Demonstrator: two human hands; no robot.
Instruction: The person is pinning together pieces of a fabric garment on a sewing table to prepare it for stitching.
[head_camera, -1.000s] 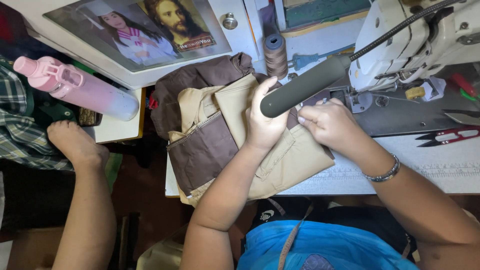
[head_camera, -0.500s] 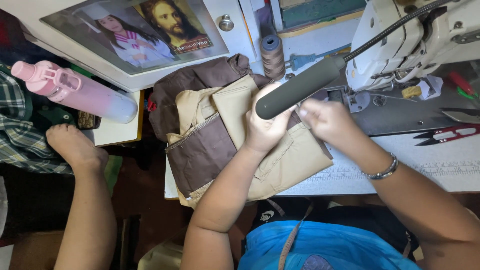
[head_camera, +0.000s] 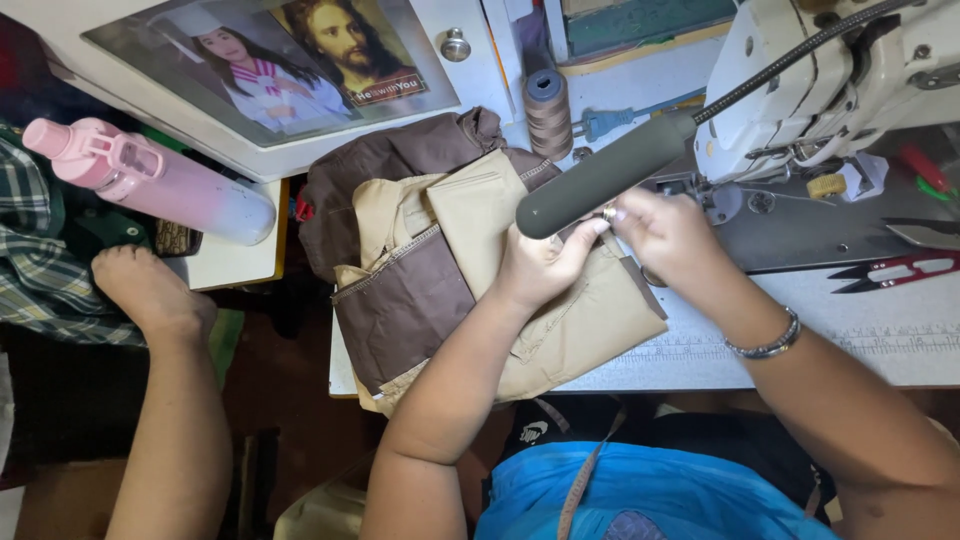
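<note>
The fingers (head_camera: 590, 232) of the left hand (head_camera: 540, 265) and those of the right hand (head_camera: 670, 235) pinch together over a small item between them, too small and too hidden by the grey lamp head (head_camera: 600, 180) to make out. Both hands rest on tan and brown cloth (head_camera: 450, 270) piled on the white tabletop (head_camera: 850, 340), below the sewing machine (head_camera: 840, 80), whose top is cut off by the frame. A brown thread spool (head_camera: 548, 110) stands behind the cloth. Red snips (head_camera: 895, 272) lie to the right. At the left, a pink bottle (head_camera: 150, 180) lies on a side shelf below two framed pictures (head_camera: 280, 60). Another person's foot and leg (head_camera: 160, 370) reach in at the far left.
</note>
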